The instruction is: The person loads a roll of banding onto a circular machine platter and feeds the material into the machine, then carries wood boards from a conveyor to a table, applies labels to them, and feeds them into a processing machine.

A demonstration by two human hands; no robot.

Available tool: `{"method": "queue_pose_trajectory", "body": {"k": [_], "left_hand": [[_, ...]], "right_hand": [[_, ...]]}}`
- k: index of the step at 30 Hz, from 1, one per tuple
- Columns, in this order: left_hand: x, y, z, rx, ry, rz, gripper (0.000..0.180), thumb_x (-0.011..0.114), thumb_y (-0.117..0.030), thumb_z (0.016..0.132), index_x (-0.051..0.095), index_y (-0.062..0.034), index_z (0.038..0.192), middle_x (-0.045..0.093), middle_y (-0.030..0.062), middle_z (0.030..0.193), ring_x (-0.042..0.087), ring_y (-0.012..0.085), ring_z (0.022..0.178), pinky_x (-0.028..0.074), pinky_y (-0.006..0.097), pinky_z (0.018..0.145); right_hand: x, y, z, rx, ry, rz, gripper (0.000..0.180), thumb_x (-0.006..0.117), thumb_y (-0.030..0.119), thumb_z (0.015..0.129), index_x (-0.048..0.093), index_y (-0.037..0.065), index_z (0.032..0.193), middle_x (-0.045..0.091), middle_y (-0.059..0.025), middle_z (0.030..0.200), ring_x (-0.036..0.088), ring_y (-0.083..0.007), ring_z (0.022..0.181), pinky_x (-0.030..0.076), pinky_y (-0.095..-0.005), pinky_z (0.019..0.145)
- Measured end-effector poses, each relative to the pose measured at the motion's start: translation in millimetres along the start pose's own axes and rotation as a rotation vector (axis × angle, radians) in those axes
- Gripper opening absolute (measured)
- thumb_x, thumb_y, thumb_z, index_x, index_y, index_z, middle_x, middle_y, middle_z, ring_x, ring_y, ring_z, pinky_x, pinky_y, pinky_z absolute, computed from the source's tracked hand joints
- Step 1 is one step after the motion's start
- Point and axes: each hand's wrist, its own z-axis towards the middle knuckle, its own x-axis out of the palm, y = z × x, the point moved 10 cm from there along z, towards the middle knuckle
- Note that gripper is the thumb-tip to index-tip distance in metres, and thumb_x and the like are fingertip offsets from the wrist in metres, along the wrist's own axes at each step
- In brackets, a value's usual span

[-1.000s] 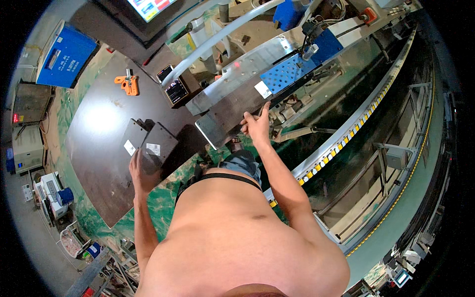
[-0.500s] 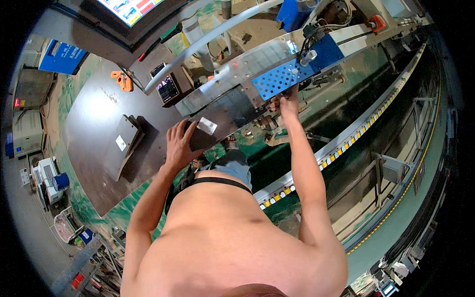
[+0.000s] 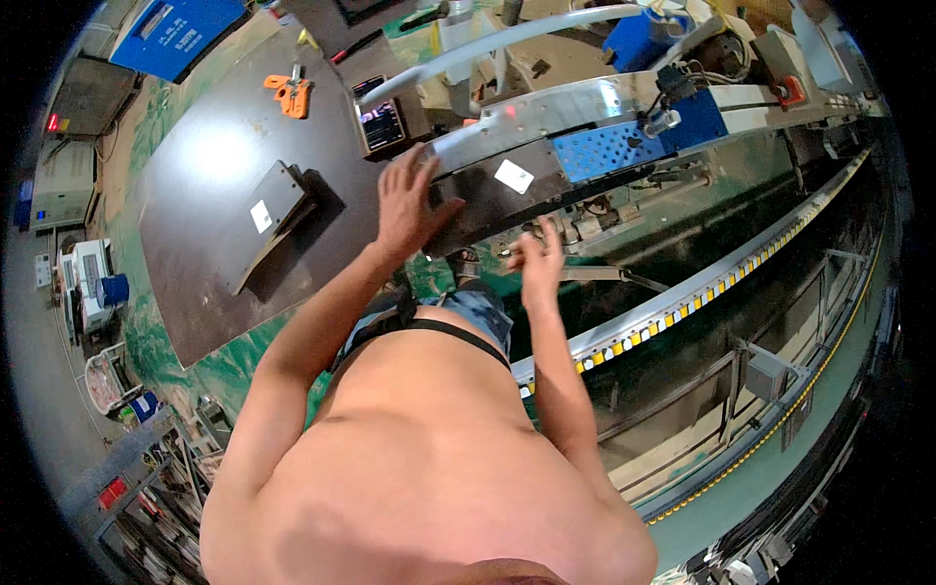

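Here the left hand (image 3: 408,200) lies flat with fingers spread on the near end of a dark flat metal panel with a white sticker (image 3: 492,190), which sits under a curved shiny metal rail (image 3: 546,107). The right hand (image 3: 534,261) hovers open just below the panel's edge, holding nothing. On the dark brown surface (image 3: 210,156) lie a stack of grey plates (image 3: 273,210), well apart, and an orange tool (image 3: 290,93).
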Motion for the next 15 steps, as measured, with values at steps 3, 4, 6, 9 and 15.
{"method": "queue_pose_trajectory", "body": {"k": [3,4,6,9,15], "left_hand": [[-42.5,72.1,-22.0,-0.199,-0.114,0.120,0.068,0.075,-0.038,0.072,0.047,-0.0117,0.128,0.036,0.0153,0.139,0.037,0.0369,0.124,0.029,0.049,0.103],[-58.8,98.5,-32.7,-0.237,-0.147,0.186,0.068,0.076,-0.037,0.071,0.048,-0.0109,0.127,0.037,0.0157,0.139,0.038,0.0374,0.123,0.030,0.049,0.102],[-78.9,166.0,-63.9,-0.457,-0.020,0.223,0.079,0.074,-0.043,0.072,0.039,-0.0142,0.136,0.026,0.0163,0.146,0.027,0.0357,0.132,0.023,0.053,0.106],[-109.6,232.1,-112.1,-0.668,0.189,0.309,0.102,0.076,-0.053,0.065,0.022,-0.0206,0.145,0.012,0.0144,0.152,0.013,0.0336,0.139,0.013,0.061,0.108],[-107.2,278.4,-167.8,-0.495,0.130,0.397,0.098,0.080,-0.039,0.065,0.024,-0.0254,0.144,0.022,0.0090,0.147,0.018,0.0321,0.137,0.014,0.061,0.107]], "right_hand": [[53.4,-16.7,-16.2,0.020,0.136,0.117,0.073,0.051,0.015,0.094,0.002,0.011,0.147,0.064,-0.0125,0.080,0.056,-0.0148,0.057,0.047,-0.0315,0.051],[64.3,-21.4,-15.4,0.029,0.148,0.117,0.079,0.051,0.015,0.094,-0.008,0.014,0.147,0.064,-0.0135,0.083,0.057,-0.0155,0.058,0.048,-0.0314,0.052],[80.2,-22.5,-14.4,0.023,0.146,0.060,0.083,0.050,0.015,0.094,-0.015,0.015,0.145,0.063,-0.0145,0.085,0.057,-0.0166,0.058,0.048,-0.0313,0.051],[85.5,-17.4,-14.0,0.084,0.082,0.028,0.084,0.050,0.014,0.094,-0.018,0.016,0.144,0.063,-0.0147,0.083,0.058,-0.0175,0.058,0.049,-0.0321,0.051],[83.1,-15.6,-12.8,0.048,0.013,-0.067,0.085,0.051,0.011,0.094,-0.017,0.015,0.144,0.062,-0.0160,0.081,0.058,-0.0181,0.057,0.048,-0.0336,0.051]]}}
